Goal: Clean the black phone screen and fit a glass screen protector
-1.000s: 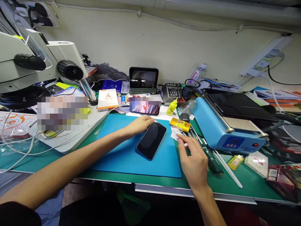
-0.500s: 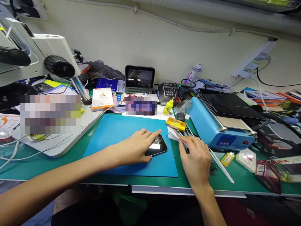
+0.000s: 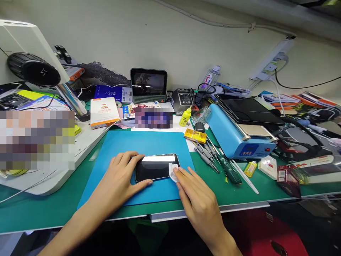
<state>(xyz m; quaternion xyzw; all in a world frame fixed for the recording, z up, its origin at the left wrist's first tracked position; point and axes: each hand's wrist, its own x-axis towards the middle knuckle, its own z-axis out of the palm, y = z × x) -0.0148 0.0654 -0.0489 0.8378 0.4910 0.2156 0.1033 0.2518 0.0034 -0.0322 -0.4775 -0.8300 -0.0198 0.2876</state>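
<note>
Phone point(image 3: 153, 168) lay dark glass up on the blue mat point(image 3: 125, 142), and wiping looked underway, not finished: white pad point(image 3: 172, 172) down at the right near corner, the middle and left glass uncovered by it; how much was done, I couldn't tell. My left fingers point(image 3: 134, 160) bracketed the phone's left end, clamped along near and far edges. My right fingers point(image 3: 183, 175), bunched together, pinned the pad opposite!

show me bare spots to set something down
Bare: blue mat between the phone and white paper behind; green bench between the white base and the mat's left edge. Crowded: right of the mat, with screwdrivers, green-handled tool and blue machine.
</note>
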